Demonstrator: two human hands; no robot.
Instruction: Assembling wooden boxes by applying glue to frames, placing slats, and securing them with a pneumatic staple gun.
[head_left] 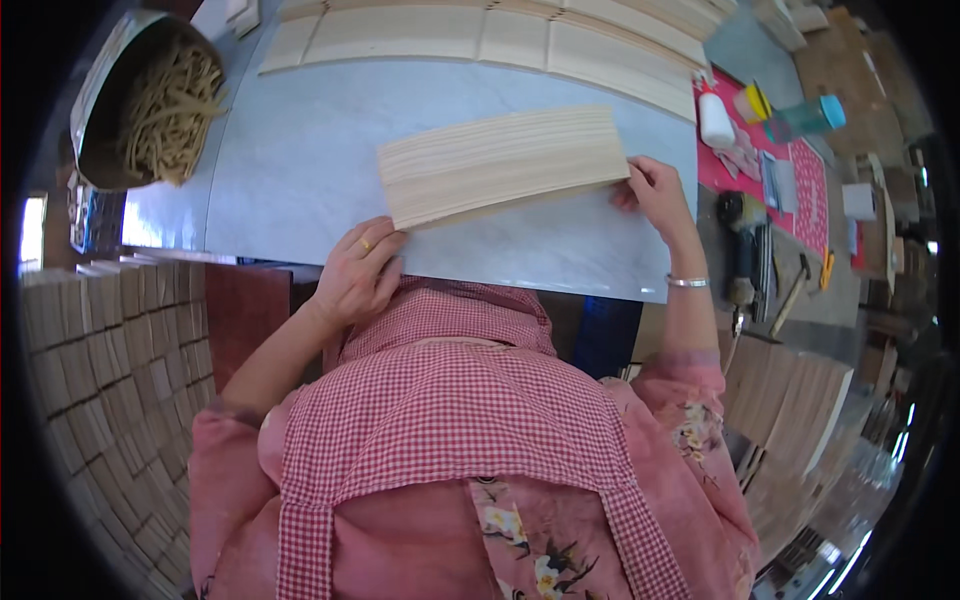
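A pale wooden board [503,160] with fine lengthwise grain is tilted over the light blue-grey tabletop [290,170], its near long edge toward me. At its near left corner, my left hand [362,268] pinches the board between thumb and fingers; a ring shows on one finger. My right hand [655,195] grips the right end at the near corner, fingers closed, some of them hidden behind the wood. A bangle circles the right wrist. Both forearms come in from below.
More pale boards [420,38] lie along the table's far side. On the left stands a container of tan strips [175,120]. To the right are a white bottle [714,120], a teal-lidded bottle [805,118], a power tool [742,240] and a hammer [792,295]. Stacked wood blocks [110,350] fill the left.
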